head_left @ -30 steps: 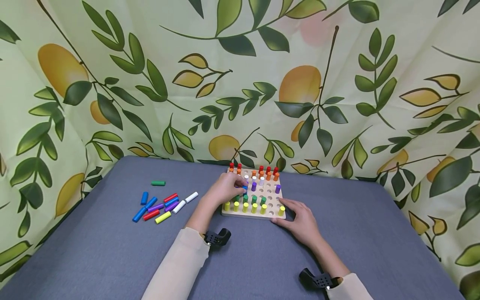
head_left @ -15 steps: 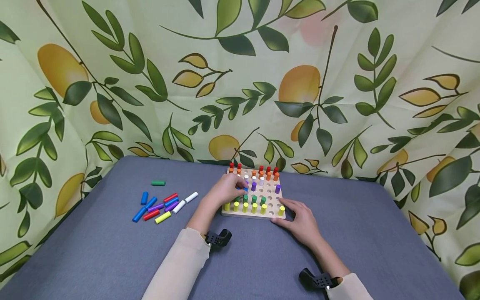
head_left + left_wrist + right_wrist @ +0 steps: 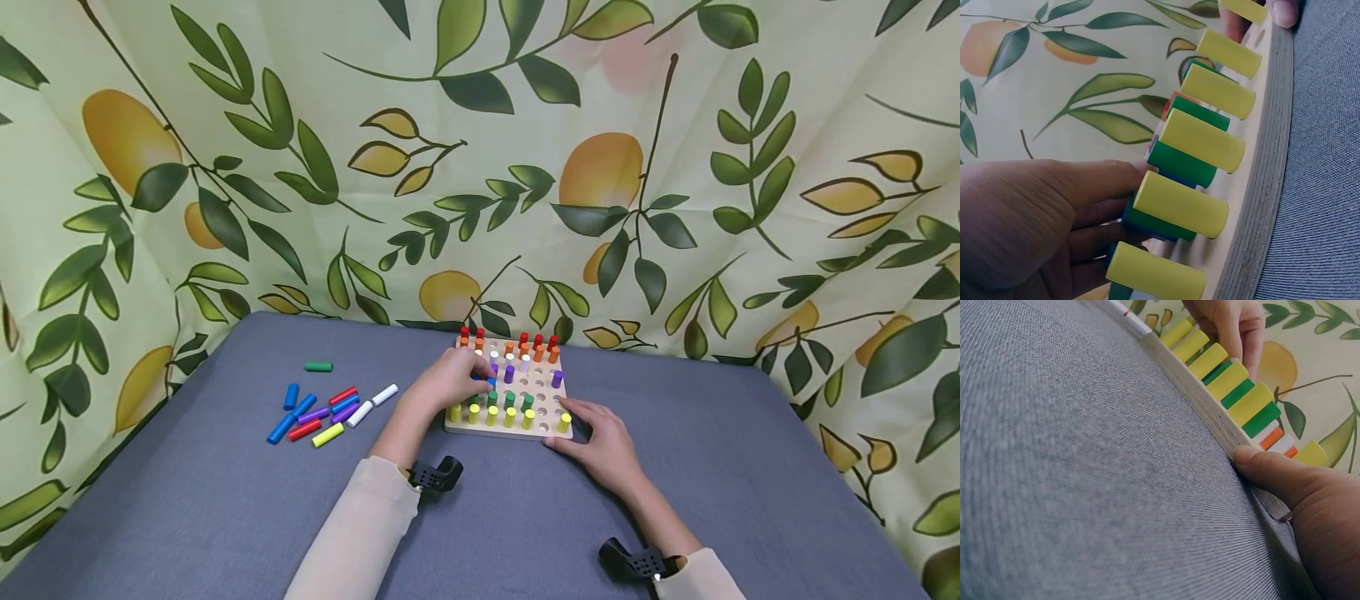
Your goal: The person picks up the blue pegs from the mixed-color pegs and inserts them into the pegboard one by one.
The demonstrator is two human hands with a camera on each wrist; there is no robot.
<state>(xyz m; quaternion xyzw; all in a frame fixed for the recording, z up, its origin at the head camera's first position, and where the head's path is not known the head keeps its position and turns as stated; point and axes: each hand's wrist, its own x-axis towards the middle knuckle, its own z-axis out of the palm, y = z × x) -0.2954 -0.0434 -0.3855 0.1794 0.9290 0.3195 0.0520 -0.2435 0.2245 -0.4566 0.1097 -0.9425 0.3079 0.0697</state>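
1. The wooden pegboard [image 3: 551, 408] lies toward the far side of the table [image 3: 225, 492], between two hands.
2. The left hand [image 3: 450, 377] reaches over the board's left part; its thumb and fingers pinch a blue peg [image 3: 491, 383], partly hidden by the hand.
3. The right hand [image 3: 603, 437] rests at the near right corner, thumb spread from the other fingers: thumb against the near edge, fingertips at the right edge.
4. Yellow pegs [image 3: 510, 417] stand upright in the nearest row, the rightmost one past a gap; green pegs [image 3: 510, 400] stand just behind.
5. Farther back are purple pegs [image 3: 509, 374], white pegs [image 3: 525, 363], orange pegs [image 3: 523, 351] and, farthest, red pegs [image 3: 538, 339].
6. Loose pegs [image 3: 327, 435] lie on the left in several colours, a green one [image 3: 318, 367] farthest.
7. Each wrist wears a black strap [image 3: 435, 475].
8. A leaf-printed cloth [image 3: 510, 125] hangs behind.
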